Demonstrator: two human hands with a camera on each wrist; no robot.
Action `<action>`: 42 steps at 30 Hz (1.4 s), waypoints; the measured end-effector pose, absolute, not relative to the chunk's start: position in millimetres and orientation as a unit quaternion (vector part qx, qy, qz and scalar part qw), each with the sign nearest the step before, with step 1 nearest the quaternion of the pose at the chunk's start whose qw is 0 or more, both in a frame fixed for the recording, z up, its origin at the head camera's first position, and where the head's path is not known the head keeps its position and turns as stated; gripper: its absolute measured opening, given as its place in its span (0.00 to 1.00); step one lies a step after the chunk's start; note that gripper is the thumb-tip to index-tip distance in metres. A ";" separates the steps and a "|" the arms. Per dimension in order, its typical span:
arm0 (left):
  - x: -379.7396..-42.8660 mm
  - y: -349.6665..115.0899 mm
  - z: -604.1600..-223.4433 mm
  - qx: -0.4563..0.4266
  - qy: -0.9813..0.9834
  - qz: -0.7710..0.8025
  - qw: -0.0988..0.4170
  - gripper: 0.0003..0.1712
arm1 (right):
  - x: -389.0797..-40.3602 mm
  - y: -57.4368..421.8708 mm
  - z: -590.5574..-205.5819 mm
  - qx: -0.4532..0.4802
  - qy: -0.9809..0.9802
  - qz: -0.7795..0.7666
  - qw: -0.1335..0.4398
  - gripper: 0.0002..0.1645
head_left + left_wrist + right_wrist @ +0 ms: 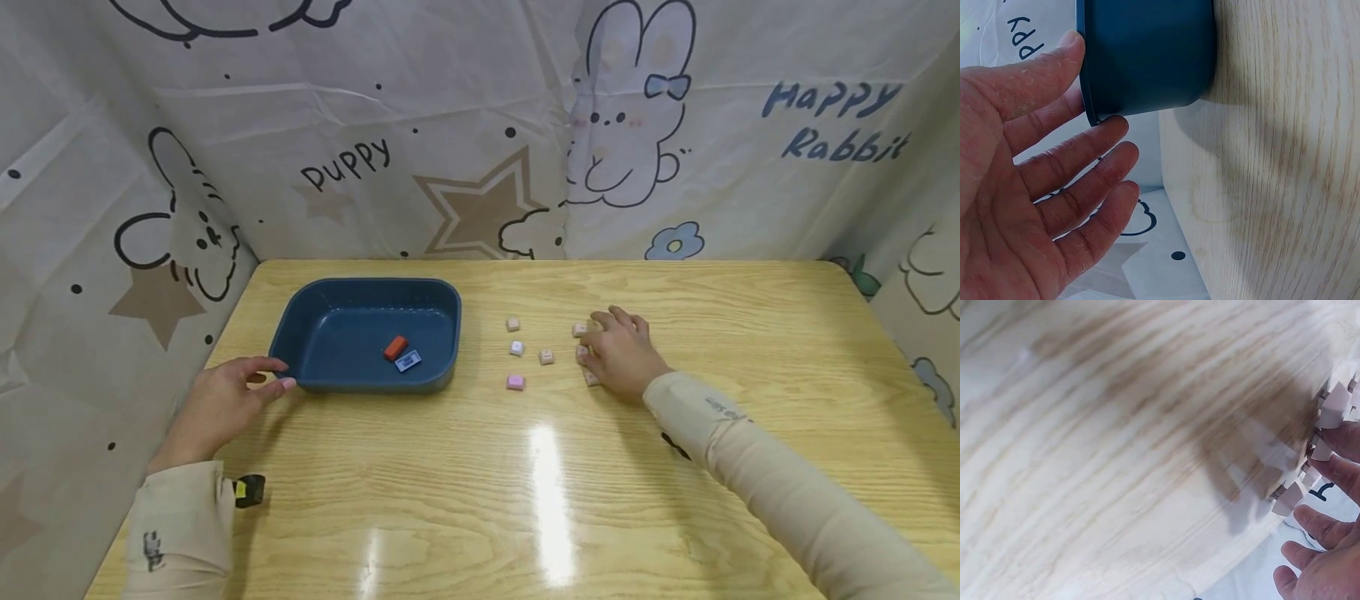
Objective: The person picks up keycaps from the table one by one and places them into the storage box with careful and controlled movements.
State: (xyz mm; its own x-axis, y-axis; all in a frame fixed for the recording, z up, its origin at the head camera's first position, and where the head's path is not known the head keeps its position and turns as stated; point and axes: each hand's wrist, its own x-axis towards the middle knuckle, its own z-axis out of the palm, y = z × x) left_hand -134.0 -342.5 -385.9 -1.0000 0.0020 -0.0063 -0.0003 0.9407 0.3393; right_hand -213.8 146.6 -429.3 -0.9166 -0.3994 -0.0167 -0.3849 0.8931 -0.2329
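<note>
At the left stands a dark blue rectangular basin (360, 387). My left hand (228, 404) pinches its near-left corner, thumb and index finger about the rim; the other fingers reach below it in the left wrist view. On the right, my right hand (622, 357) is low over the table, its thumb and index finger about a pale pink keycap (582, 352). Beside those fingers are another beige keycap (580, 330) and a partly covered keycap (592, 378). In the right wrist view the fingertips touch several pale keycaps (1290, 499).
Between basin and right hand lie a beige keycap (513, 324), a white keycap (517, 348), a pinkish keycap (547, 357) and a purple keycap (515, 382). The basin holds a red block (395, 347) and a blue-and-white rectangular piece (408, 361). Printed cloth (330, 117) hangs behind the table.
</note>
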 end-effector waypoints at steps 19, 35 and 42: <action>-134.3 -342.0 -383.8 -0.005 0.986 0.164 0.016 0.23 | -222.5 76.9 -391.1 -0.278 0.955 -0.106 0.017 0.13; -134.2 -343.2 -384.3 -0.006 0.986 0.165 0.021 0.23 | -223.0 -23.0 -360.6 -0.372 0.925 -0.075 0.016 0.14; -134.4 -343.1 -384.0 -0.007 0.986 0.165 0.023 0.23 | -226.2 -40.7 -360.7 -0.368 0.928 -0.060 0.021 0.15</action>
State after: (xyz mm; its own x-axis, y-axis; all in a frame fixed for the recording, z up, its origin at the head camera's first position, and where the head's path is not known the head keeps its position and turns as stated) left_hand -134.4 -343.1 -384.0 -0.9989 -0.0056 -0.0473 -0.0207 0.9455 0.3250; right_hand -226.2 -40.7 -360.7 -0.7281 -0.6855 0.0049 -0.6804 0.7217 -0.1274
